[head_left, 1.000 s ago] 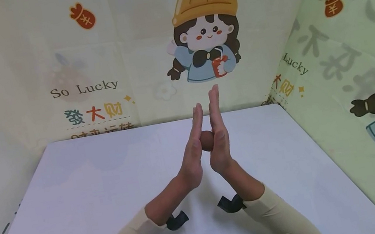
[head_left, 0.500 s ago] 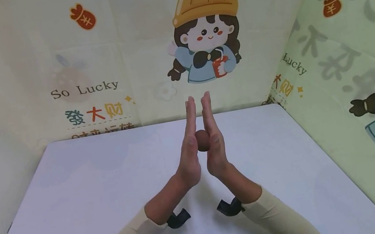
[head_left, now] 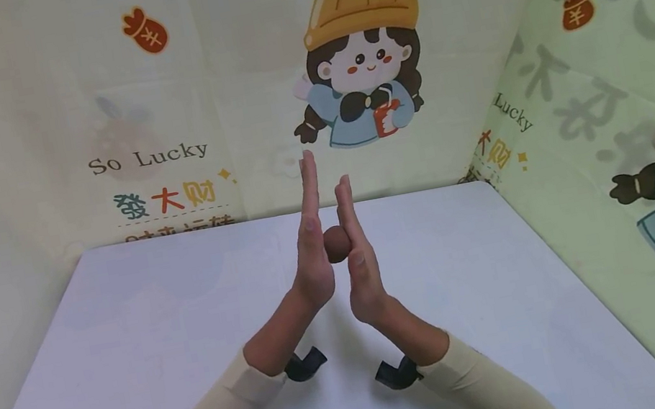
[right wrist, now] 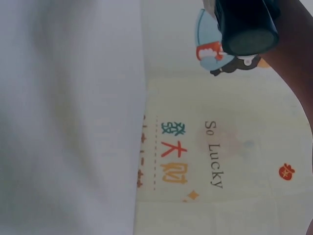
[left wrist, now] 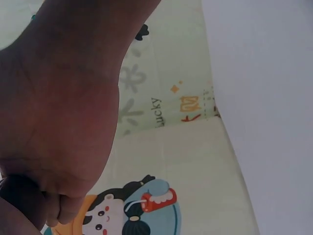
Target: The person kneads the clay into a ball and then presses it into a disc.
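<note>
A small brown ball (head_left: 337,244) is squeezed between my two flat palms above the white table (head_left: 131,356). My left hand (head_left: 312,251) stands upright with straight fingers and reaches higher and farther than the right. My right hand (head_left: 359,257) faces it, fingers straight too, pressing the ball from the other side. Only a slice of the ball shows between the palms. In the left wrist view the left hand's heel (left wrist: 58,107) fills the left side and the ball is hidden. The right wrist view shows only a dark wrist mount (right wrist: 247,24) and table.
Printed cartoon cloth (head_left: 365,66) walls the table in at the back and on both sides, close to the right edge (head_left: 565,206). Black wrist straps (head_left: 303,366) sit at both beige sleeves. The table surface (right wrist: 68,117) spreads wide around the hands.
The left hand has slid forward and up while the right hand has drawn back and down, with the ball kept between the palms. Both hands have drifted slightly left.
</note>
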### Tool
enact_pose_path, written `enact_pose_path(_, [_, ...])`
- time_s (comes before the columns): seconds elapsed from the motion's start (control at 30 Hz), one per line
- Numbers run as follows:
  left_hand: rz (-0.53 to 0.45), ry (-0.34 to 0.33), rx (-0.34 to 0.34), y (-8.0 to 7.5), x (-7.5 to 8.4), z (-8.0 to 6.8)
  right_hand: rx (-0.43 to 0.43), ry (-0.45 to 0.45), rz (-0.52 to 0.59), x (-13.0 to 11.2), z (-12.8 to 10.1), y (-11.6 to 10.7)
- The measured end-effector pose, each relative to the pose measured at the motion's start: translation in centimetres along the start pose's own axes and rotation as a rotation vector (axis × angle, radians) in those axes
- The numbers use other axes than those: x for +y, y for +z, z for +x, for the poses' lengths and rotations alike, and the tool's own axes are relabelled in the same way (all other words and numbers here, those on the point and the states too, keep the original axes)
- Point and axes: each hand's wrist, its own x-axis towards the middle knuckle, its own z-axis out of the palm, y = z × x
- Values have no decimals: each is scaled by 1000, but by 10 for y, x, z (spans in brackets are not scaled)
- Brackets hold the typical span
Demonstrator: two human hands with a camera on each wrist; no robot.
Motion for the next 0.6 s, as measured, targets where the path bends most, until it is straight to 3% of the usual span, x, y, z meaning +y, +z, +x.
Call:
enact_pose_path(0.2, [37,2,28,-9,-1,10,-14,18,10,-3,-1,7])
enact_pose_path(0.6, [110,1,71,-27,-16,20,-34,-44,-12,-9,-4,15])
